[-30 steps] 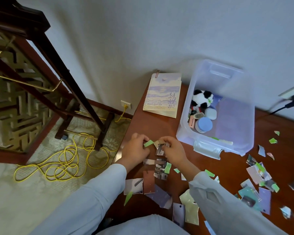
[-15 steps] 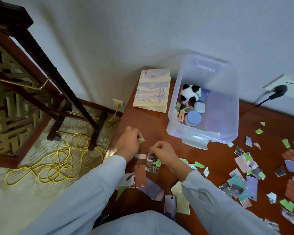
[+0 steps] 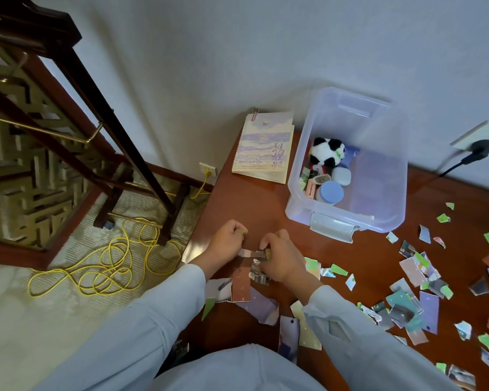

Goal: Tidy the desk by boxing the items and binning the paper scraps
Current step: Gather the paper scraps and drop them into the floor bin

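My left hand (image 3: 226, 240) is curled near the desk's left edge, pinching a small green paper scrap (image 3: 241, 232). Close beside it, my right hand (image 3: 280, 259) is closed over printed paper scraps (image 3: 254, 253) lying on the brown desk (image 3: 254, 204). More torn scraps (image 3: 242, 286) lie just below both hands. A clear plastic box (image 3: 384, 153) stands at the back, holding a panda toy (image 3: 326, 150), a blue-lidded jar (image 3: 330, 192) and other small items. A spiral notebook (image 3: 263, 148) lies left of the box.
Many torn paper scraps (image 3: 415, 303) cover the desk's right side. A wall socket with a black plug (image 3: 482, 146) is at the far right. Left of the desk are a dark wooden stand (image 3: 76, 117) and a coiled yellow cable (image 3: 108, 266) on the carpet.
Both hands have lowered from holding scraps up to the desk surface. The green scrap has drawn into my left fist, and my right hand now presses on the printed pieces.
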{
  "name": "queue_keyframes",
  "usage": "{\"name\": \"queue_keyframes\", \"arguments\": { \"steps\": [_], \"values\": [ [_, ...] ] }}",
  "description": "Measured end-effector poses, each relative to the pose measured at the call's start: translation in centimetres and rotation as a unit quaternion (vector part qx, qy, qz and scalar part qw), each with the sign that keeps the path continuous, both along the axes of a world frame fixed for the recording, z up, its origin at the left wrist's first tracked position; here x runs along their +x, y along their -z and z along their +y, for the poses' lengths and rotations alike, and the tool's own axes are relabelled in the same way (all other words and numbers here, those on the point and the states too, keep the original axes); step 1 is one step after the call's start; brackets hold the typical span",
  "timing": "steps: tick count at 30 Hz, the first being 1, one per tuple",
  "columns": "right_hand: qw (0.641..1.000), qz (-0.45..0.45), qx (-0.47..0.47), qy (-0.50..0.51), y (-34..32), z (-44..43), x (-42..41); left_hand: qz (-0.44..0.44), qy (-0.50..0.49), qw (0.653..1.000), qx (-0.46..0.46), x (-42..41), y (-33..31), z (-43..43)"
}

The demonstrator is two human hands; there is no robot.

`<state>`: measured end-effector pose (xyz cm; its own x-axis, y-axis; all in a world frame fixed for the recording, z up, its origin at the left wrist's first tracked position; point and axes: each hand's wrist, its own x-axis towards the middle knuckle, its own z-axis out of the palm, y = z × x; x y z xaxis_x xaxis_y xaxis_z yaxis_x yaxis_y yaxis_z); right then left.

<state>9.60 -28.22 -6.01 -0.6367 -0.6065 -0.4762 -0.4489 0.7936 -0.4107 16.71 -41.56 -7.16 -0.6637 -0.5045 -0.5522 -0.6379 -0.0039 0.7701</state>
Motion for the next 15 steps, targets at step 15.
{"name": "queue_keyframes", "arguments": {
  "steps": [15],
  "values": [
    [0.945,-0.167,-0.167,0.226,-0.4,1.0,-0.2,-0.091,0.253,0.927,-0.261,2.8,0.2,1.7]
  ]
}}
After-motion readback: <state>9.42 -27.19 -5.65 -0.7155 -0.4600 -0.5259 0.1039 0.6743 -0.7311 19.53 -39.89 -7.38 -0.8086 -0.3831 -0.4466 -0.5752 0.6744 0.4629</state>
